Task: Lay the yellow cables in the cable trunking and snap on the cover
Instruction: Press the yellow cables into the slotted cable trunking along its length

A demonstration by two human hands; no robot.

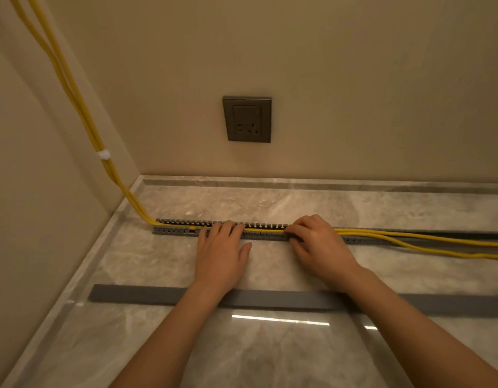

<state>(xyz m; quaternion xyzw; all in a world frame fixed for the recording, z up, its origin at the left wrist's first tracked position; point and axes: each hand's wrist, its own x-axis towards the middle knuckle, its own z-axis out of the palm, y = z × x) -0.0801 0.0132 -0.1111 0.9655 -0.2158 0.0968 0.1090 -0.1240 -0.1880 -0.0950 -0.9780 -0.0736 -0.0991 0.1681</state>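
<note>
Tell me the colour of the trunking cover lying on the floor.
Plain grey; the trunking cover shows in the head view.

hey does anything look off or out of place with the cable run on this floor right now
Yes. To the right of the right hand, the yellow cables stray out of the slotted grey plastic trunking and lie loose on the marble floor. The flat grey cover strip lies apart, not yet fitted.

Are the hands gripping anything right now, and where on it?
Nothing is lifted. The left hand lies flat, fingers over the cable trunking. The right hand presses the yellow cables into it mid-run; a closed grip cannot be told.
</note>
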